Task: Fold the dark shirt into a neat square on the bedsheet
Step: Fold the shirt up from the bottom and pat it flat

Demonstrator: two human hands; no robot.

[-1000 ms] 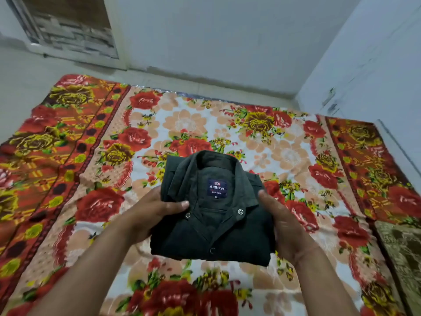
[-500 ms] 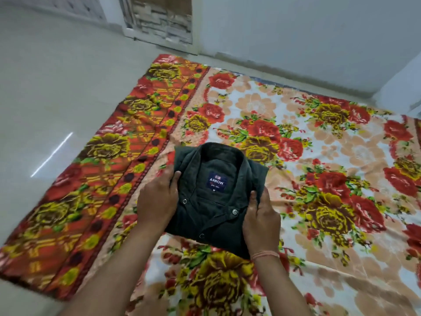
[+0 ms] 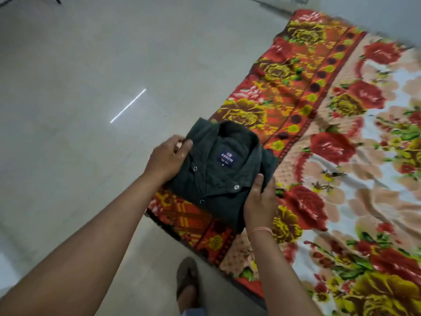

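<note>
The dark shirt [image 3: 224, 172] is folded into a compact square, collar and blue brand label facing up. I hold it lifted above the left border of the floral bedsheet [image 3: 341, 179]. My left hand [image 3: 167, 159] grips the shirt's left edge, thumb on top near the collar. My right hand [image 3: 259, 199] grips its lower right corner, thumb pressed on the fabric by a snap button. The shirt's underside and my fingers beneath it are hidden.
Grey tiled floor [image 3: 79, 99] fills the left half, with a bright light streak on it. My foot in a dark sandal [image 3: 187, 280] stands on the floor at the sheet's near corner. The bedsheet stretches away to the right.
The view has swung left and both hands have carried the folded shirt from the sheet's middle toward its left border, over the edge next to the floor. The grip is unchanged.
</note>
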